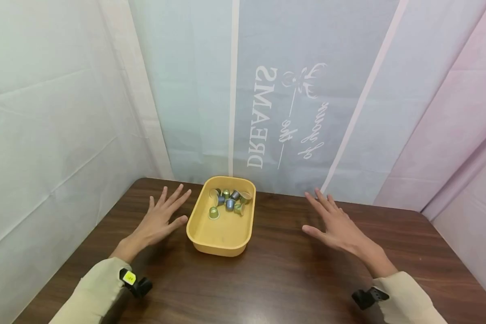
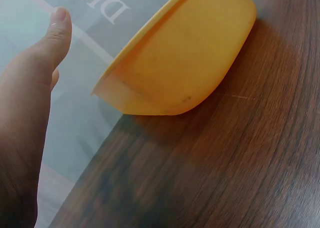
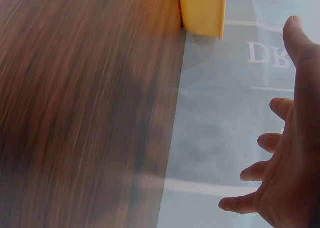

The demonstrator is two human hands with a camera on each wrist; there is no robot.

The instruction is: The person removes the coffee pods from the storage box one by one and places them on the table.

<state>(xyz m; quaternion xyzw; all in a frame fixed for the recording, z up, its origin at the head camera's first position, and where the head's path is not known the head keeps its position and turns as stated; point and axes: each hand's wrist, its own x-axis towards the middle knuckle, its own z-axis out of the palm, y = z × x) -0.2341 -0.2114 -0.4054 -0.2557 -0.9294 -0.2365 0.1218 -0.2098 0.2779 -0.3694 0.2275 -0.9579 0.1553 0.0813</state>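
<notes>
A yellow rectangular tub [image 1: 220, 229] with rounded corners stands on the dark wooden table, a little left of the middle. Several small coffee capsules [image 1: 229, 204] lie inside it, mostly toward its far end, in green, blue and dark tones. One green capsule [image 1: 213, 213] sits apart, nearer the middle of the tub. My left hand [image 1: 158, 222] hovers just left of the tub with fingers spread, holding nothing. Well to the tub's right, my right hand [image 1: 336, 225] is also spread and holds nothing. Both wrist views show the tub's outer wall [image 2: 195, 53] away from the fingers.
The wooden table [image 1: 283, 279] reaches back to a hanging cloth [image 1: 194, 90] with mirrored lettering. Pale cloth [image 1: 56, 135] hangs along the left side, and pinkish cloth [image 1: 449, 112] on the right. A strapped-on black device [image 1: 135, 282] sits at each wrist.
</notes>
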